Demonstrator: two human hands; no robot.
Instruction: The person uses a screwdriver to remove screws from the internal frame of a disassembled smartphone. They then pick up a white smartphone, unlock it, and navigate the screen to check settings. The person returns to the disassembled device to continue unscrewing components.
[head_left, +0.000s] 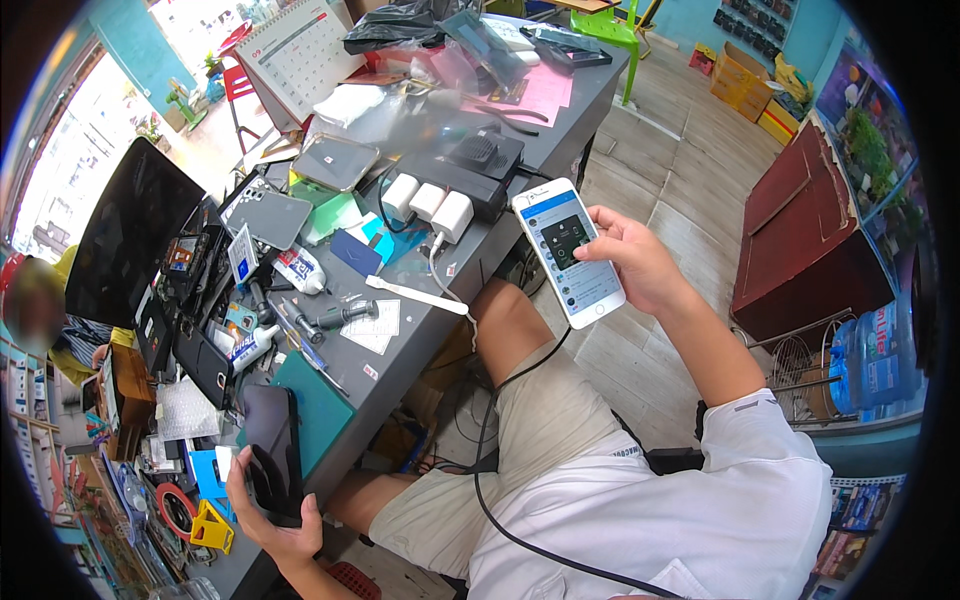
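Observation:
My right hand [635, 265] holds a white phone [592, 292], its lit screen showing a list with a dark panel over it, and my thumb rests on the screen. A black cable runs down from the phone's bottom edge. Low at the left, my left hand [268, 508] grips a black phone [275, 420] beside a teal mat [316, 390] at the desk's edge. Between the hands lie a white plastic tool [415, 295], a tube [300, 271], several white chargers [452, 218] and small tools [340, 315].
The cluttered grey desk [555, 140] holds a dark monitor [130, 230], a calendar [295, 60] and a power strip [490, 157]. Another person [75, 265] is behind it. At the right stand a maroon cabinet [785, 225] and water jugs [880, 365]; a green chair [625, 40] stands beyond.

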